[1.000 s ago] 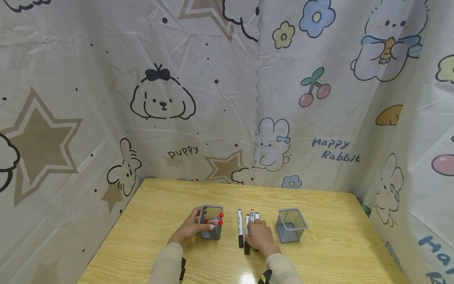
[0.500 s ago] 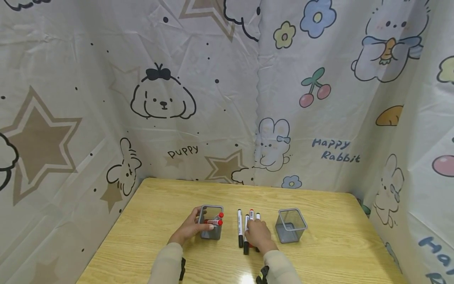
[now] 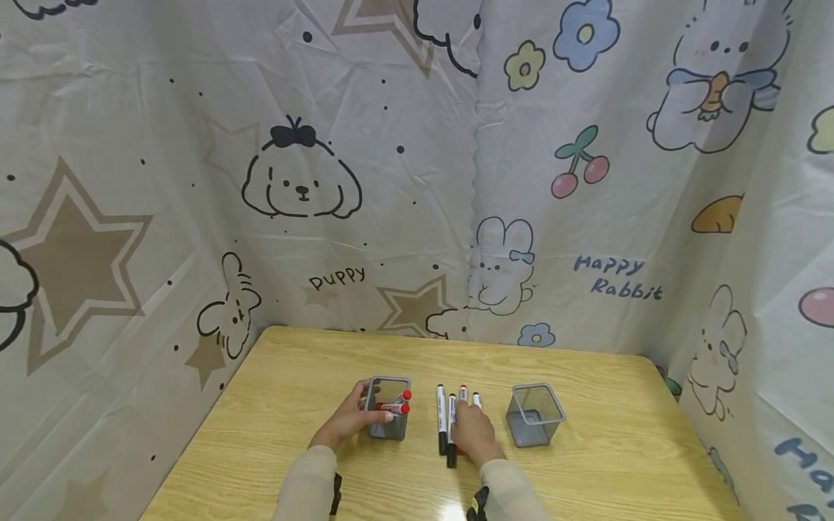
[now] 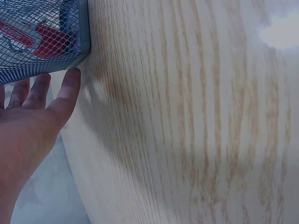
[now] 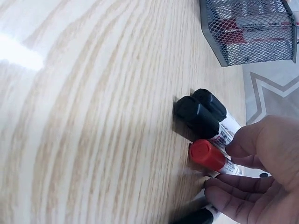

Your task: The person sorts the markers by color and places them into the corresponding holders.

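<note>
My left hand (image 3: 348, 420) grips a grey mesh pen holder (image 3: 389, 432), its thumb across the near side and fingers at the left side. Red-capped markers (image 3: 399, 408) lean inside this holder. Over a row of whiteboard markers, my right hand (image 3: 474, 432) pinches a red-capped marker (image 5: 208, 155) between thumb and fingertips, the marker lying on the table. Two black-capped markers (image 3: 441, 420) lie left of it. Another black-capped marker (image 5: 198, 217) lies on its right, partly behind the fingers.
A second mesh pen holder (image 3: 536, 416) stands to the right of the right hand with nothing seen inside. The wooden table (image 3: 293, 362) ends at a printed curtain (image 3: 417, 239) at the back and sides. Light glares on the near tabletop.
My right hand has shifted slightly left, settling around the red-capped marker. The rightmost black-capped marker has slid a little right. My left hand and its pen holder have stayed put.
</note>
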`<state>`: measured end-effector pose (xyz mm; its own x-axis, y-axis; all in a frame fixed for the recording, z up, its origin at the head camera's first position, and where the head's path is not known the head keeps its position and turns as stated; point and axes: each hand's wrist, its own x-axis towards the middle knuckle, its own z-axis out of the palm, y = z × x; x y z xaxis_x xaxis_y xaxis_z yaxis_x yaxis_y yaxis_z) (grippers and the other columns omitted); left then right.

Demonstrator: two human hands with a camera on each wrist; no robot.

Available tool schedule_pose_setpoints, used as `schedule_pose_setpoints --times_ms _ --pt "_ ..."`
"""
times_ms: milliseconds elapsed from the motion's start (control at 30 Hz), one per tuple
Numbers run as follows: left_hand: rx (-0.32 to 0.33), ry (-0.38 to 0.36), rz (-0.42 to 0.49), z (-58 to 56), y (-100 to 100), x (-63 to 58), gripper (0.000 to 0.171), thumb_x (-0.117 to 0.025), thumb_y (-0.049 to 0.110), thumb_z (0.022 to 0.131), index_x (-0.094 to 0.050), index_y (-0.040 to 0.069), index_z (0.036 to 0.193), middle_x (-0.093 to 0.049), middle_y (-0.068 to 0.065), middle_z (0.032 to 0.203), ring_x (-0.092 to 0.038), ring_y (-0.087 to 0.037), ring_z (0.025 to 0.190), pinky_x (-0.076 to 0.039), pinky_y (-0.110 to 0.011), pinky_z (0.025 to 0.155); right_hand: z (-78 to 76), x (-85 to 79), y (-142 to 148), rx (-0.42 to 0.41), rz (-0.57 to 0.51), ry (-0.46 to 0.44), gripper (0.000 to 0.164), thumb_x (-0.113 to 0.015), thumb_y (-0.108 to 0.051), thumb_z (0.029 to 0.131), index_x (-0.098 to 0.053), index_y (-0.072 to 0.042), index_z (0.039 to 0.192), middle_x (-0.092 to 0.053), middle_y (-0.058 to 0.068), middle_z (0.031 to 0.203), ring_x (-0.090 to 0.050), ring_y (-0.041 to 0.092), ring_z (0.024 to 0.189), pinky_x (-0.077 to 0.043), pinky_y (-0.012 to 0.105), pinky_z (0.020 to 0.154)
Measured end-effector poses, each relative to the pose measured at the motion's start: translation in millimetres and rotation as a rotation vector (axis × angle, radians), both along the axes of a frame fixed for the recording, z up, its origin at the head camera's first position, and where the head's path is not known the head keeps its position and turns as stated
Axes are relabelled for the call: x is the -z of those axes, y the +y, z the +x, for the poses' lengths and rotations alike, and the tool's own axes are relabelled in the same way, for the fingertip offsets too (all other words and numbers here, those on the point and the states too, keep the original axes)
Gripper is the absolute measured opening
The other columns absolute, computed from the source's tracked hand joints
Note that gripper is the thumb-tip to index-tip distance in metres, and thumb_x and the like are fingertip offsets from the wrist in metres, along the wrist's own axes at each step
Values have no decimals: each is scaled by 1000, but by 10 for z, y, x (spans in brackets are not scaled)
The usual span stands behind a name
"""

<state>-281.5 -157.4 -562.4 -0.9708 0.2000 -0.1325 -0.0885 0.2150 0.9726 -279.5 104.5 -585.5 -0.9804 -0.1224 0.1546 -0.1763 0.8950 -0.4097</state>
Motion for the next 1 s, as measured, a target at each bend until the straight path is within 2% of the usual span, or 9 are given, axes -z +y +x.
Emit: schedule_pose_setpoints --times_ms 167,233,433,633,800,1000 --pt "10 4 -8 7 -13 15 81 -80 25 72 -35 11 138 -37 -14 140 -36 -38 125 -34 -54 95 9 13 -2 7 -28 1 14 -66 -3 74 -53 -4 78 -50 11 67 -54 28 59 -44 42 52" --pt "12 5 -9 -24 -22 88 82 -81 28 72 -35 14 138 -37 -12 140 -36 -37 126 -34 -54 96 8 16 5 0 -52 5 16 -67 -1 73 -52 -4 78 -49 10 67 -53 27 60 -44 41 53" --pt "4 -2 -7 -9 -7 48 81 -81 27 72 -36 15 138 -37 -12 140 -35 -37 127 -32 -54 97 -12 12 23 -14 -99 28 21 -70 3 69 -51 -4 75 -47 7 66 -51 24 59 -45 39 53" --pt "10 -18 2 -10 -20 35 81 -81 27 72 -35 16 138 -37 -11 141 -34 -37 128 -31 -55 97 -26 14 11 -9 -91 7 20 -70 2 70 -51 -4 75 -46 8 67 -50 24 60 -44 39 53" --pt "11 -17 5 -20 -20 27 82 -81 28 71 -35 16 138 -36 -10 142 -33 -36 128 -29 -55 99 -47 4 9 20 -79 -34 17 -68 1 70 -56 -4 81 -49 11 71 -53 27 65 -46 40 57" --pt "7 -10 7 -7 -11 15 82 -81 26 72 -35 13 139 -37 -12 141 -35 -36 127 -32 -54 97 3 -72 -20 68 -158 -58 22 -68 1 70 -60 -2 91 -50 14 80 -52 28 73 -47 41 62"
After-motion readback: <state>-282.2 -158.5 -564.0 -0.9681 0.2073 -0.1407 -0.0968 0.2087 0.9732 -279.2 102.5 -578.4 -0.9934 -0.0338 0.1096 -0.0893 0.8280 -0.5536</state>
